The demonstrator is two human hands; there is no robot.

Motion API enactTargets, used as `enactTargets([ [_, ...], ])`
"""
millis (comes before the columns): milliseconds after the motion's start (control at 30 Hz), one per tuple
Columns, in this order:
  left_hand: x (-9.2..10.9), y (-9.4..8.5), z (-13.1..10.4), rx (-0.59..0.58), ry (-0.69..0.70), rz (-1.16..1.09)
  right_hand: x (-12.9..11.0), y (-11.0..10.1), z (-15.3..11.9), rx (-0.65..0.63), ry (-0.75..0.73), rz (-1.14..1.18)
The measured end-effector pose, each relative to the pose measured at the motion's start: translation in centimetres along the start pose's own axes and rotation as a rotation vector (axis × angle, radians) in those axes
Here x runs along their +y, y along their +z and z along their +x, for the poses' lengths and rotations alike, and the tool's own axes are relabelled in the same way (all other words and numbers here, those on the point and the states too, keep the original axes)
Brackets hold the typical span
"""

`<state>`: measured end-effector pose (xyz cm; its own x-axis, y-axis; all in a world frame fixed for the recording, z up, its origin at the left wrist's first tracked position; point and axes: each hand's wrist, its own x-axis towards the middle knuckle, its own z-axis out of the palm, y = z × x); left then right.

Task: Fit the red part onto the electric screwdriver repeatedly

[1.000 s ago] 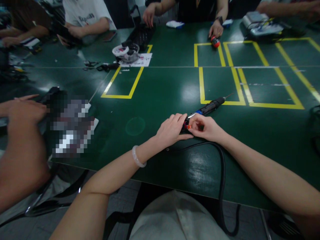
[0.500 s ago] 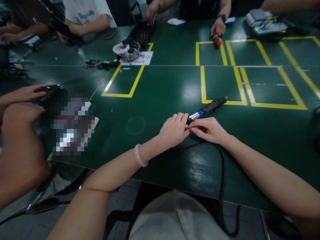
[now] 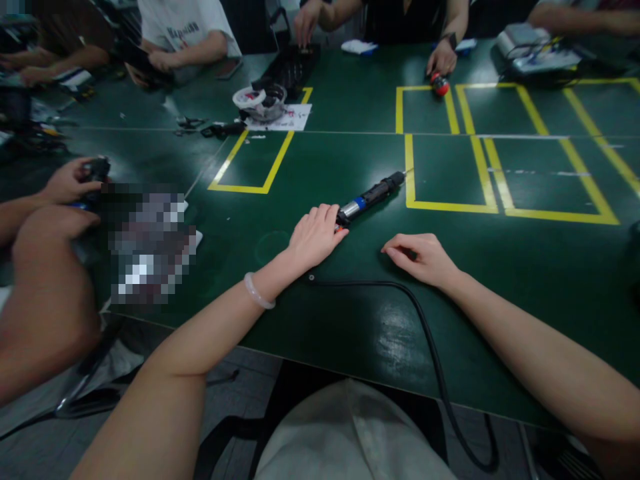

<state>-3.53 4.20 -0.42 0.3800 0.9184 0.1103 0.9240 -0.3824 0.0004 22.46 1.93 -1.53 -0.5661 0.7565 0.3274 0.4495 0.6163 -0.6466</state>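
Note:
An electric screwdriver (image 3: 373, 195), black with a silver and blue band, points away to the right; its thin bit reaches the yellow tape. My left hand (image 3: 316, 235) is closed over its rear end, where a bit of red shows by the thumb. Lower and to the right, apart from the tool, my right hand (image 3: 420, 259) has its thumb and forefinger pressed together. Whatever they may hold is too small or hidden. A black cable (image 3: 373, 283) runs along the table between my forearms and over the front edge; its end lies near my left wrist.
Yellow tape rectangles (image 3: 453, 205) mark the green table (image 3: 240, 267). A roll of tape (image 3: 249, 99) and a paper sheet (image 3: 300, 118) sit farther back. At the left, a co-worker's hands (image 3: 67, 180) hold a dark object. Across the table, another person's hand (image 3: 443, 57) touches a red-and-black item.
The screwdriver has moved left and slightly away, with my left hand on it. My right hand has come off its rear end and stayed nearly in place. More of the cable shows.

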Motion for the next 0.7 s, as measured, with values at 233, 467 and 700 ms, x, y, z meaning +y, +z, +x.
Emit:
enactTargets([
  [233, -8.2, -0.2, 1.0, -0.029, -0.306, 0.054, 0.2, 0.2, 0.0, -0.013, -0.016, -0.018],
  [467, -16.8, 0.5, 1.6, -0.015, -0.576, 0.115, 0.3, 0.2, 0.0, -0.028, 0.009, -0.008],
  [700, -21.2, 0.6, 2.0, -0.001, -0.7, 0.145, 0.4, 0.3, 0.2, -0.032, 0.016, 0.007],
])
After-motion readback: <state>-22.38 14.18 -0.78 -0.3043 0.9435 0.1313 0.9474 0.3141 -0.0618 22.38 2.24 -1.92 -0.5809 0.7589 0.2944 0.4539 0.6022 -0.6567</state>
